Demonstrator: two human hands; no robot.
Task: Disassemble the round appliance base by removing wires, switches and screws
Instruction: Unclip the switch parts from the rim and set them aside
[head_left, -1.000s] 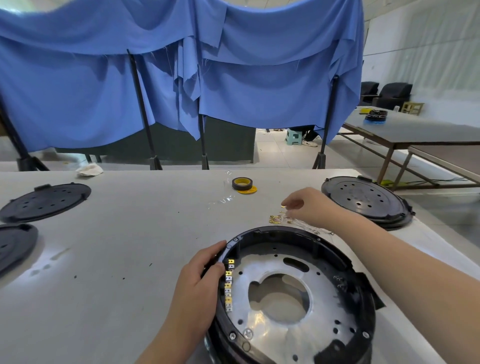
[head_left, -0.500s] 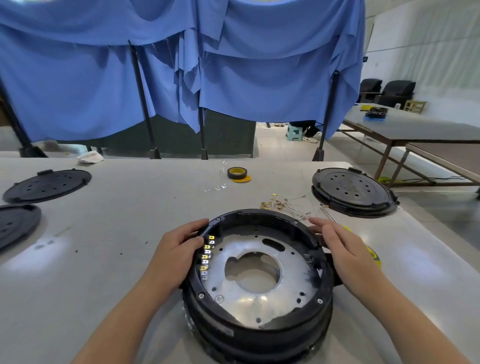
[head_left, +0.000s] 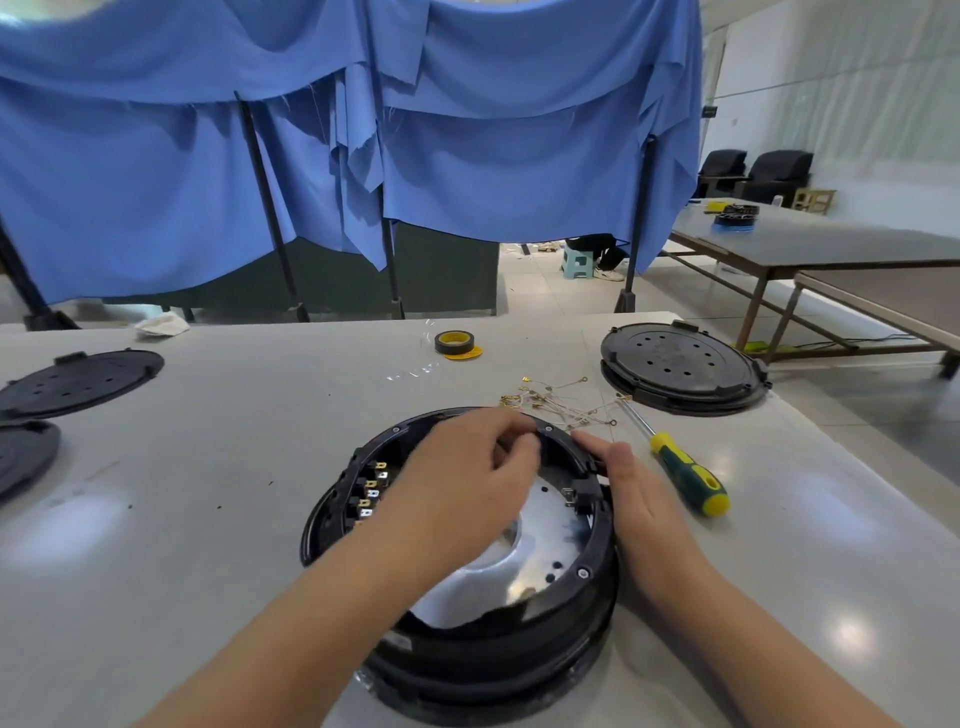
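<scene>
The round black appliance base (head_left: 582, 574) sits on the grey table in front of me, open side up, with a shiny metal plate inside. A row of brass and silver terminals (head_left: 371, 488) lines its left inner wall. My left hand (head_left: 462, 483) reaches across the inside to the far inner wall. Its fingers are curled there and pinch at something, which they hide. My right hand (head_left: 636, 499) rests with straight fingers along the outer right rim.
A pile of loose thin wires (head_left: 556, 402) lies just beyond the base. A yellow-green screwdriver (head_left: 685, 480) lies to its right. A tape roll (head_left: 454, 343) sits farther back. Black round lids lie at the right (head_left: 680, 364) and left (head_left: 78, 382).
My right hand came back from the wire pile to the base's right rim. My left hand left the left rim and moved across the inside to the far wall.
</scene>
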